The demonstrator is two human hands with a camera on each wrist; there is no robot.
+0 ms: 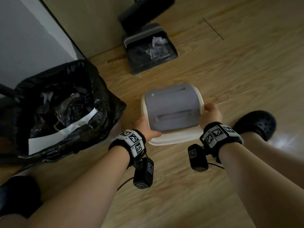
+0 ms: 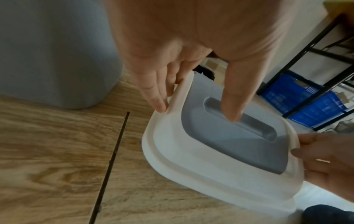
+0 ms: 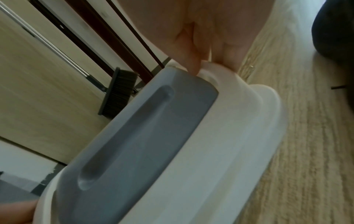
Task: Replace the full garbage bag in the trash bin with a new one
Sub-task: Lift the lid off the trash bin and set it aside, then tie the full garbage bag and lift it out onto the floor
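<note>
The full garbage bag (image 1: pixel 62 109) sits in the bin on the left. Beside it, the left hand (image 1: pixel 146 127) and right hand (image 1: pixel 212 112) grip the bin lid (image 1: pixel 172 109) over the wooden floor (image 1: pixel 230 63), near a dustpan (image 1: pixel 151 51).

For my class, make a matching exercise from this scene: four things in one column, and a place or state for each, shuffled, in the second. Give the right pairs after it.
Column 1
1. bin lid
2. black garbage bag
3. dustpan
4. black shoe

Column 2
A. on the floor by the wall, with scraps in it
B. held by both hands
C. on a foot, right of the lid
D. lining the open bin, with rubbish in it

Pairs: 1-B, 2-D, 3-A, 4-C
</note>
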